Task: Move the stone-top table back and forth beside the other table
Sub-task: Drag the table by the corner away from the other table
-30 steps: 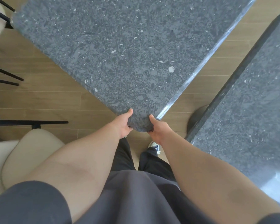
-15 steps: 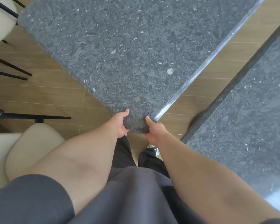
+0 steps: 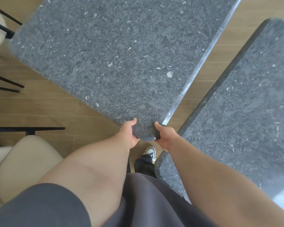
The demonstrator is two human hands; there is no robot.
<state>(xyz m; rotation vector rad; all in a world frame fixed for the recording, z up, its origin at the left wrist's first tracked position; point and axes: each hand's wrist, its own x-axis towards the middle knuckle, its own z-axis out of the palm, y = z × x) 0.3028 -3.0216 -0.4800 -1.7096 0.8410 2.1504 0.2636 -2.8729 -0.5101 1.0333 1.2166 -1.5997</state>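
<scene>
We have shoved the stone-top table (image 3: 121, 63) further off from the other table (image 3: 244, 120); our left hand (image 3: 129, 134) and right hand (image 3: 164, 135) clasp its near corner, fingers seemingly curled beneath; a pull back probably follows.

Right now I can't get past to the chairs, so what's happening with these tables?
A person is holding the near corner of the dark grey speckled stone-top table with both hands: the left hand grips one side of the corner, the right hand the other, thumbs on top. A matching dark grey stone table stands to the right, apart from it, with a strip of wooden plank floor showing between them. A cream upholstered chair sits at lower left.
</scene>
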